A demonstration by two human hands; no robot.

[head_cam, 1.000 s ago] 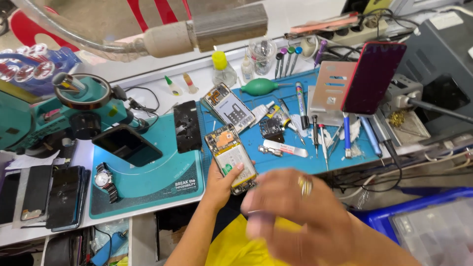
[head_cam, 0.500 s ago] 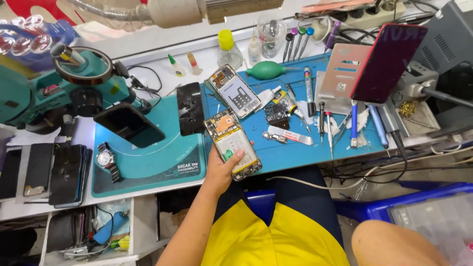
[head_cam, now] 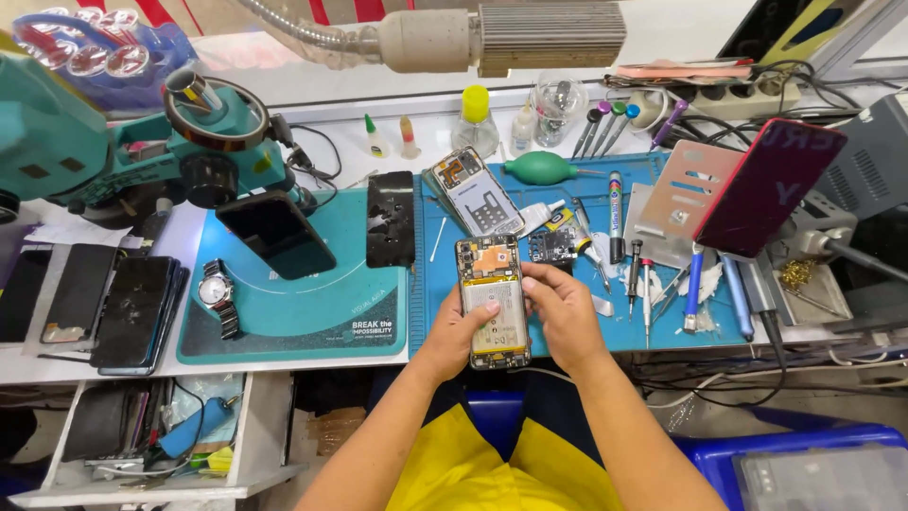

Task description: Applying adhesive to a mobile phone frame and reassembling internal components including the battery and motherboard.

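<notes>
An opened phone (head_cam: 493, 301) with its back cover off shows a battery and orange-topped circuit board. It lies over the front edge of the blue work mat (head_cam: 586, 331). My left hand (head_cam: 450, 333) grips its left side from below. My right hand (head_cam: 563, 310) holds its right edge, fingers curled against the frame. A second opened phone (head_cam: 472, 190) lies farther back on the mat.
A teal microscope (head_cam: 142, 151) stands at left over a teal mat (head_cam: 312, 312) with a dark phone (head_cam: 275, 234), a black screen panel (head_cam: 390, 219) and a wristwatch (head_cam: 217, 296). Screwdrivers and tweezers (head_cam: 643, 284) lie right. A red phone (head_cam: 764, 186) leans on a stand. An open drawer (head_cam: 151, 435) sits below.
My right hand has come back from low in front of the camera and taken hold of the opened phone's right edge. The left hand keeps its grip.
</notes>
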